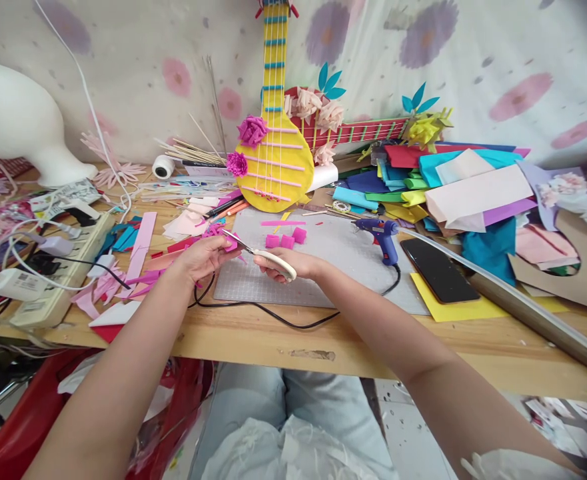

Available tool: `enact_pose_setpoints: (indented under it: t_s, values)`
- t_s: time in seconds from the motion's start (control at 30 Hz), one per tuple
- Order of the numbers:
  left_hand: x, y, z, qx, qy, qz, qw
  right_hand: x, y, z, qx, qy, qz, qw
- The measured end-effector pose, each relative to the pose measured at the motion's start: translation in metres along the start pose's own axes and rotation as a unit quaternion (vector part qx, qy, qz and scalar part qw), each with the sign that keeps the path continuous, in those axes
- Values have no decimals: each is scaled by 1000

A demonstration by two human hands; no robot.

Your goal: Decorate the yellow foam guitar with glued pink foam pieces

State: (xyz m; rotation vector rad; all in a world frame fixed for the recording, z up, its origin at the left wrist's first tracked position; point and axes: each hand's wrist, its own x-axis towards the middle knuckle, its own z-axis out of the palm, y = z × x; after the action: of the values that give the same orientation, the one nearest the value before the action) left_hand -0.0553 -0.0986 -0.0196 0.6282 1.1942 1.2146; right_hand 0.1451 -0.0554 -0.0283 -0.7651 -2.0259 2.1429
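Observation:
My right hand (pixel 284 261) is closed round the white handles of a pair of scissors (pixel 276 260), whose blades point left toward my other hand. Between the fingertips of my left hand (pixel 204 257) is a small magenta piece (pixel 230 244), material uncertain, with the blade tips right at it. Just behind the scissors, several cut magenta pieces (pixel 287 241) lie on the grey cutting mat (pixel 323 267), along with a thin magenta strip (pixel 283 223). Magenta and pink scraps (pixel 153 277) are spread beside my left wrist.
A blue glue gun (pixel 382 237) stands on the mat, its black cable (pixel 293 327) looping along the front. A phone (pixel 438 270) rests on yellow paper at right, by a long metal-edged bar (pixel 523 307). A yellow stringed-instrument model (pixel 278 160) stands behind; a power strip (pixel 63 273) lies left.

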Motion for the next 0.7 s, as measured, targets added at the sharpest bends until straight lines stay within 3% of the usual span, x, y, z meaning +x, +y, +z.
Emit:
enact_pose_setpoints:
  t_s: [0.3,0.53,0.7]
  values:
    - [-3,8,-16,26,22,-28,999,19,-2,1,-14,-11,28,999]
    - [-1,9,-18,55,12,-36,998,17,0,-5,6,-7,3,1000]
    - [-3,1,-3,109,14,49,993,14,-2,-6,115,66,11,991]
